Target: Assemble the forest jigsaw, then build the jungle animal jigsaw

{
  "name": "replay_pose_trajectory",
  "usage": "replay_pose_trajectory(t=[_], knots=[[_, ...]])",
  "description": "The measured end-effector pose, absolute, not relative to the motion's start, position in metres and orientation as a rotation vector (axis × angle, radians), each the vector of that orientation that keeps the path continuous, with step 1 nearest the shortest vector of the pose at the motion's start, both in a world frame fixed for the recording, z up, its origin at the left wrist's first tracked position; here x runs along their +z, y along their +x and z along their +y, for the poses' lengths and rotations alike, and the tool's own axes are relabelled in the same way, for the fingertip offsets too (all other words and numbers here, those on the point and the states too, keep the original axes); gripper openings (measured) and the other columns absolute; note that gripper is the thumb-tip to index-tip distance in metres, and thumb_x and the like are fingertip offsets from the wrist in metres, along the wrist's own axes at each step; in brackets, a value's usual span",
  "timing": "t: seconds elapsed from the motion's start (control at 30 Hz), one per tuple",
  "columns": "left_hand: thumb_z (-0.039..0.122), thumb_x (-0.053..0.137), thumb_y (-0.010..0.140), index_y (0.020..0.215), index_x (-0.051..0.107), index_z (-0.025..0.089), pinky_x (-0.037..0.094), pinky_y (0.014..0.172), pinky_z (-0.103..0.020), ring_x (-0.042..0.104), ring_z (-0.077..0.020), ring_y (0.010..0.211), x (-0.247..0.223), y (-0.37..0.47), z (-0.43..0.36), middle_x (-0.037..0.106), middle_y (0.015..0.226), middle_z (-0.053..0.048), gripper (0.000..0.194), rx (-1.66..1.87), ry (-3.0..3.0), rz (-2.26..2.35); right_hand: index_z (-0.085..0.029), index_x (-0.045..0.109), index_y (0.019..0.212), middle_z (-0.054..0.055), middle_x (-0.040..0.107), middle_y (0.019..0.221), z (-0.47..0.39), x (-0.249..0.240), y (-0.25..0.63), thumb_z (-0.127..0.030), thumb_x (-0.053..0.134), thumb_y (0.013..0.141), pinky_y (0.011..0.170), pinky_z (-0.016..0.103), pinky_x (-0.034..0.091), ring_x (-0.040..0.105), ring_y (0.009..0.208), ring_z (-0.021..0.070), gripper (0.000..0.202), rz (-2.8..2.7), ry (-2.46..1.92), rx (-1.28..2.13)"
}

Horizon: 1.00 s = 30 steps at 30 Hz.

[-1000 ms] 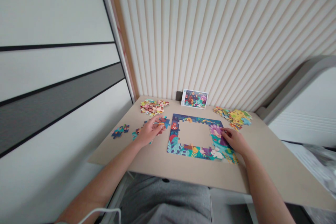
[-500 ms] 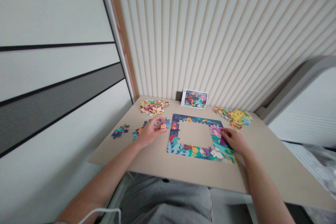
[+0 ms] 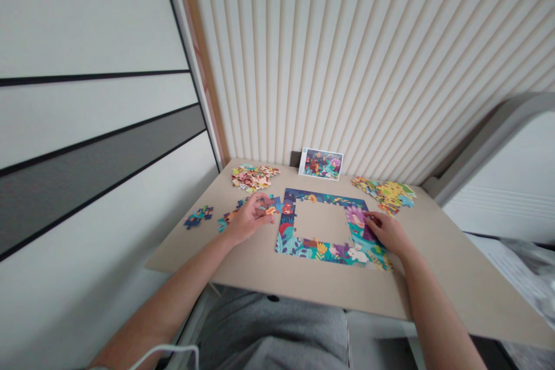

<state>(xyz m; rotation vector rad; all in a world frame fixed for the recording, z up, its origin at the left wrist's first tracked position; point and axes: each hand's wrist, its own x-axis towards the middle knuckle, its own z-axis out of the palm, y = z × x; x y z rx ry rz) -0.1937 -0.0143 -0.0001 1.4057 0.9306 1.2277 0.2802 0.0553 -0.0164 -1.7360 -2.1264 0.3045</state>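
Observation:
My left hand (image 3: 248, 221) is closed around a few jigsaw puzzle pieces (image 3: 271, 208), blue and brown with an orange patch, held just left of the puzzle border. The partly joined puzzle (image 3: 288, 231) lies flat, a colourful rectangular frame with the bare tabletop showing through its middle. At its right side my right hand (image 3: 387, 232) rests, thumb and fingers drawn together at the purple part of the border; whether a piece is between them is hidden. Beneath and beside my left hand lie more loose pieces (image 3: 223, 223), partly covered by it.
A small cluster of blue pieces (image 3: 198, 217) lies at the table's left. Behind are a pinkish pile (image 3: 254, 178) and a yellow pile (image 3: 390, 193). A picture card (image 3: 321, 164) leans at the back by the pleated wall. The table's (image 3: 277, 286) front edge is close to my lap.
The pieces in my left hand have turned and tilted slightly, showing more blue and orange toward the puzzle. My right hand has stayed almost where it was.

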Motion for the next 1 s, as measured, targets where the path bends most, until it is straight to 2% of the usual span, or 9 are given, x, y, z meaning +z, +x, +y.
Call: replay_pose_trajectory(t=[0.43,0.63,0.73,0.83,1.0], knots=[[0.035,0.077,0.084,0.119,0.046,0.023,0.055,0.081,-0.032,0.071,-0.0155,0.083,0.002,-0.19,-0.018,0.065,0.109,-0.004,0.049,1.14,1.469,0.934,-0.02,0.071,0.122,0.006,0.071,0.082,0.056,-0.018,0.28,-0.051,0.045,0.095,0.067,0.032,0.043,0.062,0.073,0.0219,0.049,-2.142,-1.717,0.281],[0.039,0.073,0.086,0.12,0.05,0.024,0.052,0.074,-0.029,0.067,-0.0157,0.079,0.019,-0.137,-0.011,0.069,0.102,-0.003,0.044,0.962,1.734,0.947,-0.02,0.072,0.12,0.008,0.073,0.087,0.052,-0.014,0.275,-0.046,0.048,0.094,0.07,0.031,0.044,0.063,0.076,0.0217,0.044,-2.116,-1.72,0.29],[0.039,0.073,0.083,0.116,0.055,0.023,0.051,0.077,-0.03,0.066,-0.0176,0.084,0.025,-0.089,0.002,0.07,0.102,-0.003,0.041,0.917,1.87,0.919,-0.02,0.072,0.12,0.007,0.072,0.086,0.051,-0.014,0.274,-0.044,0.048,0.094,0.07,0.031,0.044,0.063,0.077,0.0215,0.043,-2.105,-1.724,0.278],[0.038,0.075,0.082,0.112,0.059,0.024,0.05,0.086,-0.033,0.066,-0.0211,0.097,0.023,-0.047,0.016,0.069,0.107,-0.004,0.038,0.96,1.984,0.961,-0.021,0.072,0.121,0.006,0.072,0.085,0.05,-0.015,0.274,-0.043,0.048,0.095,0.071,0.031,0.044,0.063,0.077,0.0213,0.042,-2.1,-1.714,0.27],[0.038,0.073,0.085,0.11,0.061,0.023,0.046,0.098,-0.039,0.062,-0.0255,0.11,0.013,-0.018,0.016,0.068,0.112,-0.006,0.032,1.045,2.091,1.003,-0.022,0.072,0.119,0.007,0.073,0.092,0.049,-0.015,0.273,-0.041,0.05,0.095,0.074,0.03,0.046,0.063,0.079,0.0205,0.038,-2.09,-1.705,0.267]])
